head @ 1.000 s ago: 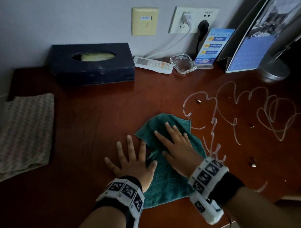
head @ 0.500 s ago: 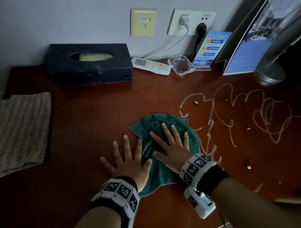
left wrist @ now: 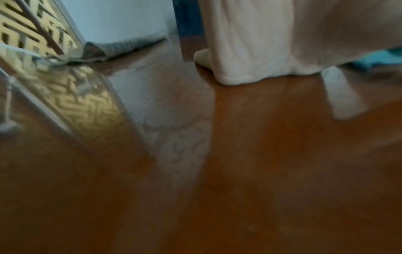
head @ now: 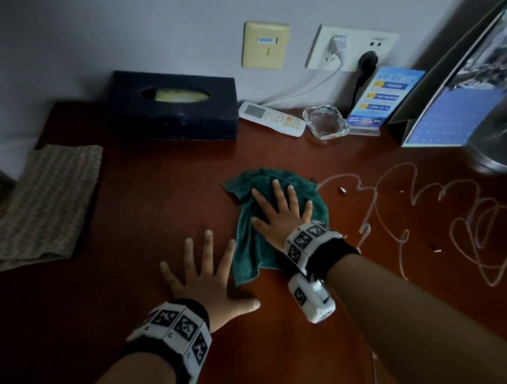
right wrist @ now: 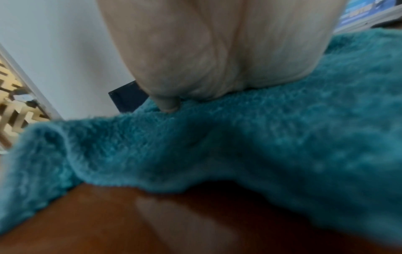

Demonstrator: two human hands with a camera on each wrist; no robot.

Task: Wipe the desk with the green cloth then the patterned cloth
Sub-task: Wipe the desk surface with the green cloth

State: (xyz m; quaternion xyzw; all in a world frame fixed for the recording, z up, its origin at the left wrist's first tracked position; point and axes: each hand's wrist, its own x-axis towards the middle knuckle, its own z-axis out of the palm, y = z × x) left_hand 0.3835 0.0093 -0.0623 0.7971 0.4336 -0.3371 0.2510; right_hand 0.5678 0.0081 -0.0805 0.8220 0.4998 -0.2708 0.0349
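Observation:
The green cloth (head: 252, 243) lies bunched on the red-brown desk (head: 161, 212) near its middle. My right hand (head: 279, 211) presses flat on the cloth with fingers spread; in the right wrist view the palm (right wrist: 217, 51) bears down on the teal pile (right wrist: 239, 146). My left hand (head: 209, 273) rests flat on the bare wood just left of the cloth's near edge, fingers splayed, holding nothing. The patterned cloth (head: 43, 205) lies folded at the desk's left edge. White scribbled lines (head: 463, 222) and small crumbs (head: 343, 190) cover the wood to the right of the cloth.
A dark tissue box (head: 171, 105), a white remote (head: 272, 119), a glass ashtray (head: 324, 122) and a blue card stand (head: 384, 98) line the back wall. A calendar (head: 450, 98) and a lamp base (head: 498, 151) stand at the right. Cables run from the wall sockets (head: 350, 47).
My right hand has pushed the green cloth away from me, toward the back of the desk. The left hand now lies clear of the cloth on bare wood.

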